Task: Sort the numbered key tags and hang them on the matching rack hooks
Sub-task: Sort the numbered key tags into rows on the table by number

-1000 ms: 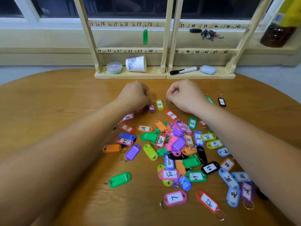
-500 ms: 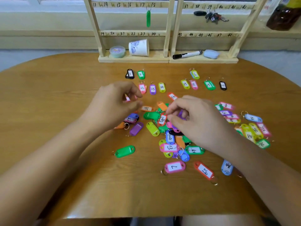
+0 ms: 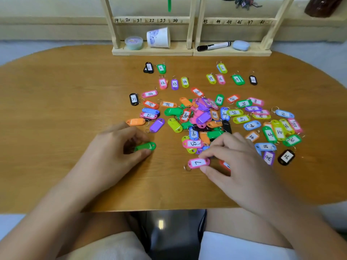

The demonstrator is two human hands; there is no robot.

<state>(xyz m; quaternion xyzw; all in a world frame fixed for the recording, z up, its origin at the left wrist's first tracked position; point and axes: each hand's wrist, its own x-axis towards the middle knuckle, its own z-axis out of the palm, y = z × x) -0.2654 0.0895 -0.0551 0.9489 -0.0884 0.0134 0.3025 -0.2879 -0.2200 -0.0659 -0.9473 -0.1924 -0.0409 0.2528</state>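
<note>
A heap of coloured numbered key tags [image 3: 216,117] lies in the middle of the round wooden table [image 3: 56,109]. My left hand [image 3: 112,152] pinches a green tag [image 3: 145,146], face down, between thumb and fingers near the heap's left side. My right hand [image 3: 232,158] pinches the pink tag numbered 7 [image 3: 198,163] at its right end. Sorted tags lie in rows further back: 1 [image 3: 149,67], 2 [image 3: 161,68], 12 [image 3: 163,83], 13 [image 3: 174,84], 14 [image 3: 185,82], 15 [image 3: 211,78], 16 [image 3: 220,79]. The wooden rack [image 3: 191,25] with numbered hooks stands at the table's far edge, one green tag [image 3: 169,4] hanging on it.
On the rack's base sit a small round tub [image 3: 133,42], a tipped paper cup [image 3: 158,37], a black marker [image 3: 214,46] and a pale blue case [image 3: 241,45]. A bunch of keys [image 3: 246,2] and a dark bottle [image 3: 321,6] are on the sill behind. The table's near edge is close to my lap.
Both hands drew back from the far rows toward me. The left hand now pinches the lone green tag; the right hand left the heap's middle and took hold of the pink 7 tag.
</note>
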